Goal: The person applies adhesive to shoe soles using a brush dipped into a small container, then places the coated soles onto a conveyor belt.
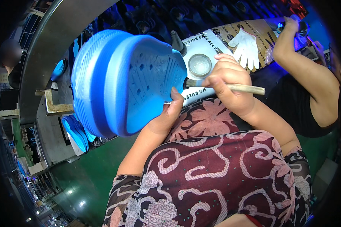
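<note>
My left hand (174, 104) grips a large blue foam shoe sole (119, 81) near its narrow end, thumb over the rim and the other fingers hidden beneath. The sole is tilted, its grooved inner face with small holes turned toward the right. My right hand (231, 81) is closed round the wooden handle of a brush (250, 89). Its dark bristles are at the sole's narrow end; whether they touch it I cannot tell. A round dish (199, 65) of pale, clear-looking stuff stands just beyond my right hand.
Behind the dish are a dark cone-shaped object (178, 42) and a white glove (246, 48) on a printed covering (263, 32). At the right, a co-worker's bare arm (310, 70) reaches forward. More blue soles (75, 132) lie at left, beside a metal frame (38, 49).
</note>
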### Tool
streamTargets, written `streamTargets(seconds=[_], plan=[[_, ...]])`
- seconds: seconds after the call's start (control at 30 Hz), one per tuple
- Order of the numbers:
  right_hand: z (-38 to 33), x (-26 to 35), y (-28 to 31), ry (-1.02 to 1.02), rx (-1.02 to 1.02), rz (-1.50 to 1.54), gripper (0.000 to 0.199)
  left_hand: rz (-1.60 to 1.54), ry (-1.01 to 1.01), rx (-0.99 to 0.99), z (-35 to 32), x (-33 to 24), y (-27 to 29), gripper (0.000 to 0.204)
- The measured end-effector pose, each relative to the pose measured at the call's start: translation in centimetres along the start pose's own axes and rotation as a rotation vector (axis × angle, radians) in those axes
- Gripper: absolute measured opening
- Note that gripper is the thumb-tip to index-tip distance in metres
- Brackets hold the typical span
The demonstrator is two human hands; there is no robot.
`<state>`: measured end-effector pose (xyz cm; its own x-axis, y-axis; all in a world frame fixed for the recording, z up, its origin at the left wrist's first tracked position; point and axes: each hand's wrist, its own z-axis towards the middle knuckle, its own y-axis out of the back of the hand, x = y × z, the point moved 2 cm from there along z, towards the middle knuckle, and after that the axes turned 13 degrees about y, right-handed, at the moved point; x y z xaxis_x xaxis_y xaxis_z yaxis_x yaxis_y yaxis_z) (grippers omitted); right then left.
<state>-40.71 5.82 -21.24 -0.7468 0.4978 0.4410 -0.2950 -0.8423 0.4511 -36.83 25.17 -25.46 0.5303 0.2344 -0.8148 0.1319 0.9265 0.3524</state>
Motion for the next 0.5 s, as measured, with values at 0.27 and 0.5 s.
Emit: streamTargets(seconds=[0.27, 0.5], plan=[[-0.7, -0.2, 0.6, -0.001, 0.064, -0.147, 0.021, -0.095, 0.076, -0.024, -0.2, 0.6, -0.2, 0.065], [-0.6, 0.0, 0.1, 0.065, -0.015, -0.05, 0.015, -0.094, 0.099, 0.032, 0.5, 0.0, -0.7, 0.06]])
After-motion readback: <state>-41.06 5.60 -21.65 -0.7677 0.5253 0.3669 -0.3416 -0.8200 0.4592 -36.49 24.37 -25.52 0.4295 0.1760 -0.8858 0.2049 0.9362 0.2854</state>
